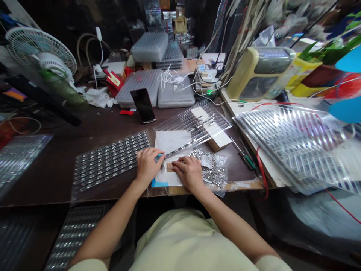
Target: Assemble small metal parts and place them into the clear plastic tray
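My left hand (149, 165) rests at the near end of a narrow dark LED strip (180, 149) with a teal tip, and its fingers close on that end. My right hand (188, 173) curls beside a small tan piece (170, 167) on a white sheet (169, 141). Its fingertips touch the piece, but any grip is hidden. Just right of that hand lies a clear bag of small silver parts (213, 169). To my left, rows of LED strips fill a clear plastic sheet (110, 161). More strips lie in a clear sleeve (197, 122) beyond my hands.
A phone (143, 105) leans against grey plastic cases (138, 88) at the back of the dark bench (50, 177). Screwdrivers (244, 157) and a red wire (262, 169) lie right of the bag. A large plastic-covered stack of strips (290, 148) fills the right side. A fan (42, 51) stands back left.
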`<state>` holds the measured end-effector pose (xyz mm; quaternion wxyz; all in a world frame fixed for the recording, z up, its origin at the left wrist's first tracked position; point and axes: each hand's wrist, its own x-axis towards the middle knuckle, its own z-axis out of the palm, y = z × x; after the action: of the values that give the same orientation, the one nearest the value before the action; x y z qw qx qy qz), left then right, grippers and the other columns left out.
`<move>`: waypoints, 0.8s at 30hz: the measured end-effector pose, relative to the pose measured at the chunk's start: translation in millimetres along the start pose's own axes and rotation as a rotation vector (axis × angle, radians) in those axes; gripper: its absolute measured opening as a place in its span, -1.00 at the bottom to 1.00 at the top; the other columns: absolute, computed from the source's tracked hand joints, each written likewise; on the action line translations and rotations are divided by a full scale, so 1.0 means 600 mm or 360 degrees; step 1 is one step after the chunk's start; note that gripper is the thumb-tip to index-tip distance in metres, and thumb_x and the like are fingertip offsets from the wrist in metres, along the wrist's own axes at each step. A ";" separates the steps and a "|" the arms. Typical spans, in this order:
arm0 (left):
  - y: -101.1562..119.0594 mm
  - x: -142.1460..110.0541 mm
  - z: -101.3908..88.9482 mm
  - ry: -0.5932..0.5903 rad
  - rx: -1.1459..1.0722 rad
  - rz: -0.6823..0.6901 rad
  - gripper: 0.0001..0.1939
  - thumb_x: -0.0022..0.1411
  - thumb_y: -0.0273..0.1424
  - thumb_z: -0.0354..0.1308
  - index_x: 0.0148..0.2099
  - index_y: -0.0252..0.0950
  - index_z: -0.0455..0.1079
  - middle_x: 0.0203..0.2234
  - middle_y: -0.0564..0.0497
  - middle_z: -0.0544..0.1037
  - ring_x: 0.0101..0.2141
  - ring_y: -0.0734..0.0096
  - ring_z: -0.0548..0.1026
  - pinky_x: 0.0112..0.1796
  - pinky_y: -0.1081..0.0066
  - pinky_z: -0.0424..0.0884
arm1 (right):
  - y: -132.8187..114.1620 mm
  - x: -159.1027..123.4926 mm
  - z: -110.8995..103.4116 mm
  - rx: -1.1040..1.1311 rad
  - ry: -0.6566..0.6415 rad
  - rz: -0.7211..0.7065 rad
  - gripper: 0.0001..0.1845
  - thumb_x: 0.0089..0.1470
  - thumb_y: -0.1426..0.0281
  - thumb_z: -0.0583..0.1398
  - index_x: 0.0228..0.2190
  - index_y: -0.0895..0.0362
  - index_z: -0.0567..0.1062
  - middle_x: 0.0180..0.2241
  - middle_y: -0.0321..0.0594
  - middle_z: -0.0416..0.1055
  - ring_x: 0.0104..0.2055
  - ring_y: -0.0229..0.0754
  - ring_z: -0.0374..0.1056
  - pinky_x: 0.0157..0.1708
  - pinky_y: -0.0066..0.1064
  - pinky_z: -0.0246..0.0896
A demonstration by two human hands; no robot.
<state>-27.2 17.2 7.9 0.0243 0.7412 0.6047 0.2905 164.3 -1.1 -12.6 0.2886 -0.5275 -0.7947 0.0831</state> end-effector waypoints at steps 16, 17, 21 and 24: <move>0.014 -0.025 -0.002 -0.0332 -0.0849 -0.0265 -0.79 0.26 -0.35 0.04 -0.15 -0.25 0.48 -0.23 -0.05 0.50 -0.39 0.45 0.49 -0.40 0.48 0.41 | 0.050 -0.019 -0.022 -0.0160 0.0029 0.0061 -0.84 0.19 0.34 0.15 -0.38 0.10 0.50 -0.37 -0.20 0.43 -0.30 -0.17 0.27 -0.28 -0.36 0.08; 0.017 -0.030 0.001 -0.0308 -0.0834 -0.0269 -0.81 0.24 -0.36 0.08 -0.15 -0.24 0.48 -0.25 -0.04 0.50 -0.37 0.44 0.49 -0.40 0.49 0.42 | 0.049 -0.019 -0.022 -0.0133 0.0061 0.0066 -0.83 0.19 0.34 0.14 -0.37 0.11 0.50 -0.37 -0.20 0.44 -0.30 -0.17 0.27 -0.27 -0.37 0.09; 0.031 -0.044 0.014 -0.0205 -0.0794 -0.0299 -0.86 0.17 -0.39 0.18 -0.21 -0.27 0.49 -0.32 -0.01 0.54 -0.40 0.45 0.49 -0.41 0.49 0.43 | 0.050 -0.017 -0.025 0.0021 0.0170 0.0105 -0.79 0.23 0.33 0.08 -0.36 0.11 0.48 -0.37 -0.19 0.44 -0.29 -0.16 0.29 -0.24 -0.36 0.16; 0.039 -0.048 0.021 -0.0189 -0.0762 -0.0202 -0.90 0.18 -0.39 0.19 -0.25 -0.26 0.51 -0.33 -0.01 0.55 -0.37 0.44 0.50 -0.39 0.49 0.43 | 0.054 -0.017 -0.024 0.0142 0.0195 0.0095 -0.79 0.24 0.37 0.05 -0.26 0.11 0.48 -0.34 -0.17 0.45 -0.26 -0.14 0.32 -0.22 -0.34 0.21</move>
<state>-3.8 -11.2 -5.2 0.2528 0.6905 0.5615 0.3794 200.6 1.1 -18.5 0.3573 -0.5416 -0.7550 0.0945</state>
